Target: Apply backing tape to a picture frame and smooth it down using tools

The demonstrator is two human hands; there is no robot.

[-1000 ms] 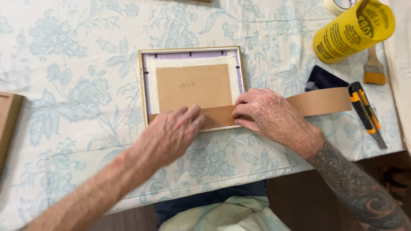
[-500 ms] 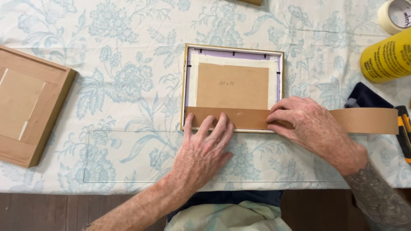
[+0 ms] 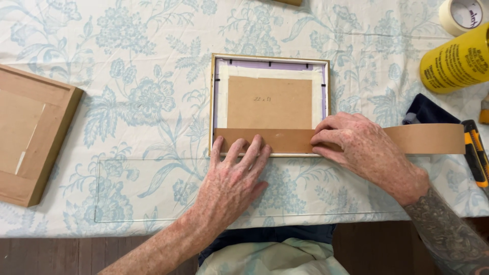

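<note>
A small gold picture frame (image 3: 270, 57) lies face down on the flowered tablecloth, its brown backing board (image 3: 269, 102) showing. A strip of brown paper tape (image 3: 428, 138) runs along the frame's near edge and on past it to the right. My left hand (image 3: 232, 181) lies flat with its fingertips pressing the tape onto the frame's lower left part. My right hand (image 3: 364, 150) presses the tape down at the frame's lower right corner, fingers together on the strip.
A larger wooden frame (image 3: 33, 132) lies face down at the left. A yellow canister (image 3: 453, 63), a roll of masking tape (image 3: 461, 14), a dark cloth (image 3: 425, 112) and a yellow-black utility knife (image 3: 476, 153) sit at the right. The table's front edge runs just below my hands.
The camera view has shifted left, bringing the larger wooden frame into sight. My left hand has slid a little along the tape; my right hand stays at the frame's corner.
</note>
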